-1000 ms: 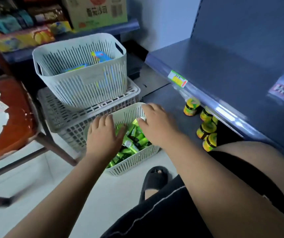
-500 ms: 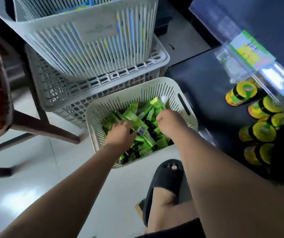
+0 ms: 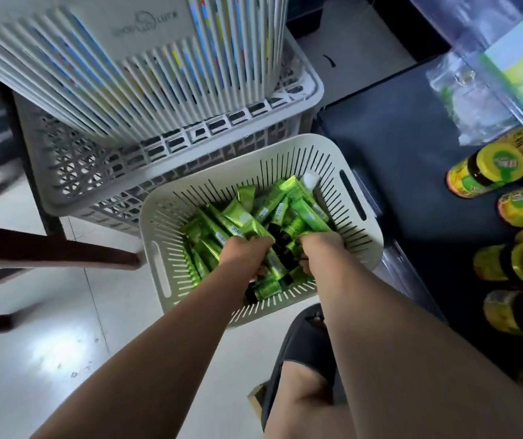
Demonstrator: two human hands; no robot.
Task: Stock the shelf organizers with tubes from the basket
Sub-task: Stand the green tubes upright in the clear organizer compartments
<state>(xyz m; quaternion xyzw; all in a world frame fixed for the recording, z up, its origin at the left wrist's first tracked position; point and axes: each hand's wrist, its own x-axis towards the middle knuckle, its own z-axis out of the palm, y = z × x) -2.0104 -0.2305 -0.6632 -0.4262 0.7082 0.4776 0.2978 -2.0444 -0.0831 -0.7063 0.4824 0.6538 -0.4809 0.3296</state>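
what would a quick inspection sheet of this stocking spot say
surface: pale tiled floor, white basket standing on it
job's things: green tubes heaped loose in the basket
clutter: yellow-lidded jars on the dark bottom shelf
grips: left hand and right hand both down in the heap, each curled round tubes
cables: nothing seen
surroundings: slatted basket on a lattice crate behind; wooden chair legs to the left; sandal below
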